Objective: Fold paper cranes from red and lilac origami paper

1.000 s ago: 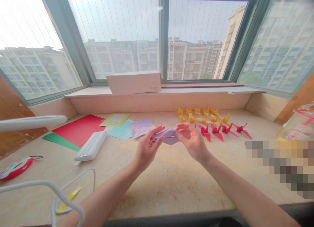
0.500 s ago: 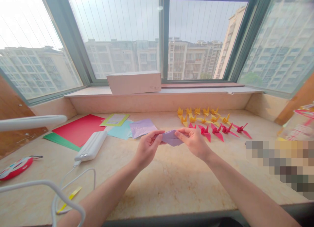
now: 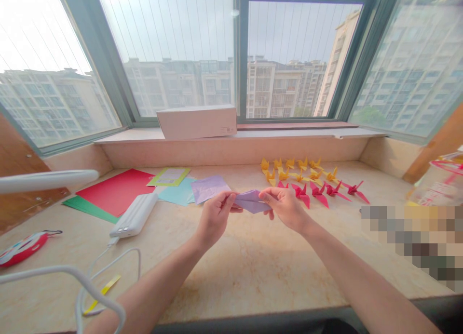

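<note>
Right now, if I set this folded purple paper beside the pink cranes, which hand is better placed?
Probably your right hand: it grips the folded purple paper and is nearer the pink cranes. Your left hand, on the paper's other end, is farther away.

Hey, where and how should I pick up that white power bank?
Probably pinch the power bank across its long sides, mid-length, coming from above and the right: it lies flat, the cable plug sits in its near end, and the red sheet borders its left.

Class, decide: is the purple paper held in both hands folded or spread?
Folded: the held purple paper shows angled edges and overlapping layers.
</note>
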`<move>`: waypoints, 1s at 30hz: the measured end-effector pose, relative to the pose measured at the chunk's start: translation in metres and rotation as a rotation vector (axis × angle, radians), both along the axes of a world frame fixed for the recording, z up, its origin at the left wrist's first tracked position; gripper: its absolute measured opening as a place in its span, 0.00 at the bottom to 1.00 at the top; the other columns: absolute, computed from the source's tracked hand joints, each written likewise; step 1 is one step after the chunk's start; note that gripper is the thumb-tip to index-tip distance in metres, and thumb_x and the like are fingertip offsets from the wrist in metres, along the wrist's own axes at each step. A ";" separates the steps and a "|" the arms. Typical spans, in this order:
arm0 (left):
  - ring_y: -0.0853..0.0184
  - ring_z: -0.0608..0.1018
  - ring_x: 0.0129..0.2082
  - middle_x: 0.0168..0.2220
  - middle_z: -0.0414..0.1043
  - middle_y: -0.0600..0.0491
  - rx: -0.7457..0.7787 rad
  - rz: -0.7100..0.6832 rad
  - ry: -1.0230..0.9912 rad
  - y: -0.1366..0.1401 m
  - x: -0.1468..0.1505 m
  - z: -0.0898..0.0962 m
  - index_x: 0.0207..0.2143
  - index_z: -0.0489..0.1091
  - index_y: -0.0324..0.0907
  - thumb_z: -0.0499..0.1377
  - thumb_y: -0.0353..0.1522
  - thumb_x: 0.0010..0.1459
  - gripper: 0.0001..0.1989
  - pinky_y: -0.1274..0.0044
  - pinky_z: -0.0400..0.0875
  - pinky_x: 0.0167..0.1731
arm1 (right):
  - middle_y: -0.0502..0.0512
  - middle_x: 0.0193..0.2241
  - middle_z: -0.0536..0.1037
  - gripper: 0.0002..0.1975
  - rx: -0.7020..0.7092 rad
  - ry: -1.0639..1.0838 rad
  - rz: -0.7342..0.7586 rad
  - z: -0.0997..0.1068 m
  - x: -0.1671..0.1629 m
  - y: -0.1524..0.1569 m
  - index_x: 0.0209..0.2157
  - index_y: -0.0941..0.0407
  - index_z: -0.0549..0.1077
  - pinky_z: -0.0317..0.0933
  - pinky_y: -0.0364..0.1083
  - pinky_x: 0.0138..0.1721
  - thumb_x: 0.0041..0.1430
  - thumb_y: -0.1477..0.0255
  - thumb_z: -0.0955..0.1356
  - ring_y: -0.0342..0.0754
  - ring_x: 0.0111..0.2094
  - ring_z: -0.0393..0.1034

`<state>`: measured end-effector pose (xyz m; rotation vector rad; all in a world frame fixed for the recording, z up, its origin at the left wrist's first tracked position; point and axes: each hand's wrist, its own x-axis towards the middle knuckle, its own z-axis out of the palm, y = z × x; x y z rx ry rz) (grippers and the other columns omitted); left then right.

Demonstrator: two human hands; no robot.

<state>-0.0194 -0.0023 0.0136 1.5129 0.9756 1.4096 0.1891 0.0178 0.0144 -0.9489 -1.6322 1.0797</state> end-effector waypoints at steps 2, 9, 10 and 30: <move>0.64 0.82 0.32 0.32 0.78 0.50 -0.001 0.017 -0.026 0.002 -0.001 0.000 0.39 0.75 0.36 0.59 0.43 0.60 0.18 0.70 0.81 0.36 | 0.53 0.23 0.78 0.23 -0.002 0.027 0.063 0.003 0.002 0.001 0.37 0.60 0.79 0.63 0.42 0.20 0.55 0.52 0.71 0.41 0.18 0.67; 0.63 0.83 0.32 0.35 0.79 0.48 -0.073 0.092 -0.141 0.007 -0.005 0.002 0.43 0.69 0.37 0.60 0.43 0.61 0.18 0.69 0.80 0.36 | 0.54 0.27 0.82 0.16 0.077 -0.103 -0.049 0.001 0.002 -0.002 0.37 0.58 0.79 0.68 0.46 0.32 0.58 0.59 0.71 0.48 0.27 0.76; 0.63 0.83 0.34 0.38 0.79 0.46 -0.112 0.105 -0.161 0.007 -0.005 0.002 0.44 0.69 0.37 0.59 0.43 0.61 0.18 0.69 0.80 0.37 | 0.54 0.27 0.82 0.15 0.140 -0.130 -0.155 -0.002 0.002 -0.002 0.36 0.57 0.79 0.67 0.47 0.33 0.60 0.59 0.69 0.49 0.28 0.77; 0.59 0.82 0.35 0.35 0.81 0.45 -0.252 -0.272 -0.071 0.000 0.006 -0.007 0.38 0.76 0.36 0.64 0.43 0.55 0.19 0.67 0.78 0.39 | 0.58 0.37 0.80 0.15 0.467 -0.199 -0.199 -0.018 -0.019 -0.009 0.46 0.56 0.76 0.69 0.49 0.37 0.62 0.63 0.68 0.50 0.35 0.74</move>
